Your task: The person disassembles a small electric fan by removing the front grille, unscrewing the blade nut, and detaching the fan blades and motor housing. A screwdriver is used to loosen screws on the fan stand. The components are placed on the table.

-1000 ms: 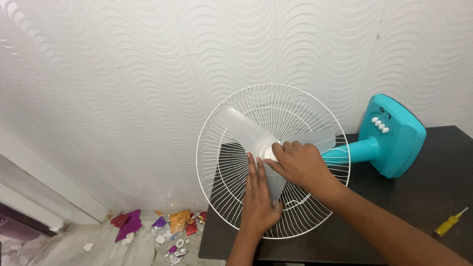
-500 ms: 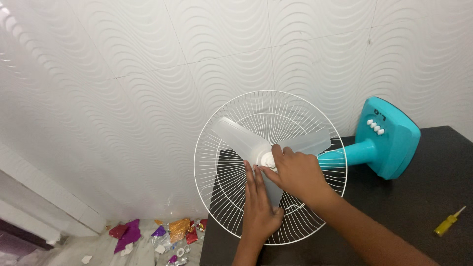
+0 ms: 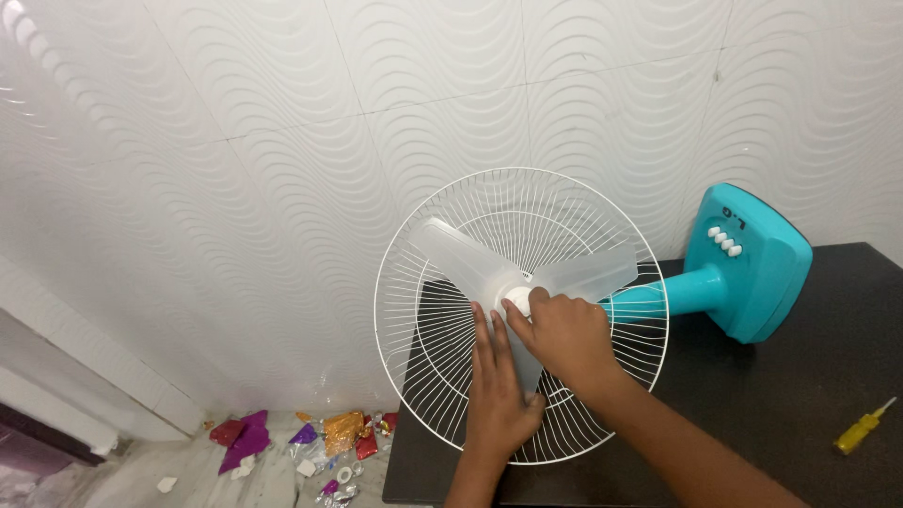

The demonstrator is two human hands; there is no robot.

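A: Shown on the black worktop (image 3: 800,395): turquoise pedestal fan (image 3: 748,259) laid on its side, round white wire guard (image 3: 428,282) overhanging the worktop's left edge, near the white wave-patterned wall panel (image 3: 235,141).

B: Position of the translucent three-lobed plastic fan blade (image 3: 470,259)?

A: Seated inside the wire guard, facing up toward the camera. Small white hub cap (image 3: 518,303) at the blade's centre, just beyond the fingertips of both hands.

B: Left hand (image 3: 499,390)?

A: Laid flat, fingers extended and together, pressed on the lower lobe of the blade; open, gripping nothing. Pointed up toward the hub.

B: Right hand (image 3: 562,337)?

A: Curled, fingertips pinched at the hub cap; appears closed on it, though the knuckles hide the contact itself. Nearer of the two to the hub, entering from the lower right.

B: Axis of note?

A: Turquoise neck running rightward from behind the hub to the square base with four white buttons (image 3: 726,241); hub axis rising roughly toward the viewer, crosswise to that neck.

B: Elsewhere?

A: Yellow-handled screwdriver (image 3: 861,428) at the worktop's right edge, well apart from both hands. Crumpled coloured foil wrappers (image 3: 329,433) on the floor at lower left.
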